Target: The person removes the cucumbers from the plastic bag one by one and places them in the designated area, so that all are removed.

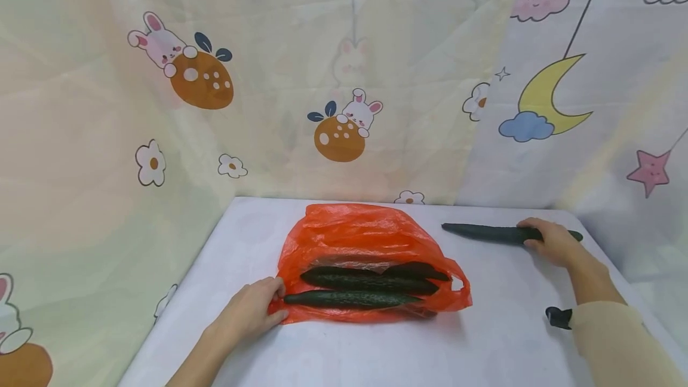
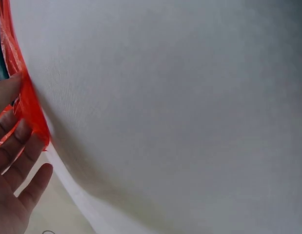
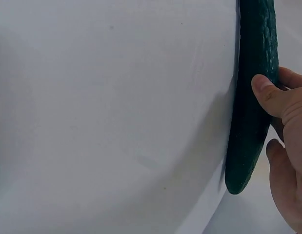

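Note:
An orange-red plastic bag (image 1: pixel 349 229) lies on the white table with cucumbers (image 1: pixel 349 298) showing at its near side. My left hand (image 1: pixel 255 309) is at the bag's left edge. In the left wrist view, the thin plastic (image 2: pixel 31 105) lies between the thumb and the fairly straight fingers of that hand. To the right of the bag, a long dark green cucumber (image 1: pixel 484 232) lies crosswise near the table's back right. My right hand (image 1: pixel 553 242) grips it towards its right end. The right wrist view shows the thumb pressed on the cucumber (image 3: pixel 253 107), with fingers round its other side.
The white table (image 1: pixel 333 357) meets a printed cloth backdrop (image 1: pixel 269 76) at the back and sides. A loop handle of the bag (image 1: pixel 459 291) points right. A small black object (image 1: pixel 559 318) sits by the right sleeve (image 1: pixel 613 333).

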Tool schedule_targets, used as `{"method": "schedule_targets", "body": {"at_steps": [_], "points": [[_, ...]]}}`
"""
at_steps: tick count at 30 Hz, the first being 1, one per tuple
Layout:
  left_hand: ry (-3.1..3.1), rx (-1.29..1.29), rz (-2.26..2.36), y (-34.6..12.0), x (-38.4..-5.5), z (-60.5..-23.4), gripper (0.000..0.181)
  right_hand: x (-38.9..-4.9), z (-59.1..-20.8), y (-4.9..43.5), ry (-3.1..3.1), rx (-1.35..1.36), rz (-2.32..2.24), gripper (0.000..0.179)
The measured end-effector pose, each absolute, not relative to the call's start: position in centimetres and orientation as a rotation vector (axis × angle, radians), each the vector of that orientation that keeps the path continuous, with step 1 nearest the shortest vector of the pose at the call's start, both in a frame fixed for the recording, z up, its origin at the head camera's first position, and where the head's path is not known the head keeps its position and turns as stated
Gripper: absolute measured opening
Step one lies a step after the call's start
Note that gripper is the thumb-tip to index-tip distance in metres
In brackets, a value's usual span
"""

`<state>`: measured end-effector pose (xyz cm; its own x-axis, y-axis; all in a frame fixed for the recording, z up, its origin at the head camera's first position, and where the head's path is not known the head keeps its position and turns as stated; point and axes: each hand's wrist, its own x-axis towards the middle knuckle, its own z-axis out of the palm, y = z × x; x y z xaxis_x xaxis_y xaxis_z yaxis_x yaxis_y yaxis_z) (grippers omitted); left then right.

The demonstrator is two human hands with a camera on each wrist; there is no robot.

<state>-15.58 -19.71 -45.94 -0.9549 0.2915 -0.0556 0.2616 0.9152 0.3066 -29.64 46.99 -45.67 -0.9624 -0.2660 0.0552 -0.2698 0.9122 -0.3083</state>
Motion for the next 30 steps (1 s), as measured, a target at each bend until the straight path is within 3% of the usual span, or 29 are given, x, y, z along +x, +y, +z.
{"method": "schedule_targets", "body": {"at_steps": [10, 25, 30], "points": [[2.989, 0.401, 0.548, -20.2, -15.8, -45.3, 0.038, -28.8, -43.9, 44.8, -3.105, 0.343, 0.573, 0.061], [3.009, 0.498, 0.64, -20.0, -16.2, -45.2, 0.035, -25.9, -39.9, 40.2, -3.088, 0.477, 0.427, 0.06], [2.995, 0.507, 0.647, -20.0, -16.0, -45.6, 0.042, -24.6, -38.6, 38.0, -3.074, 0.494, 0.464, 0.06]]}}
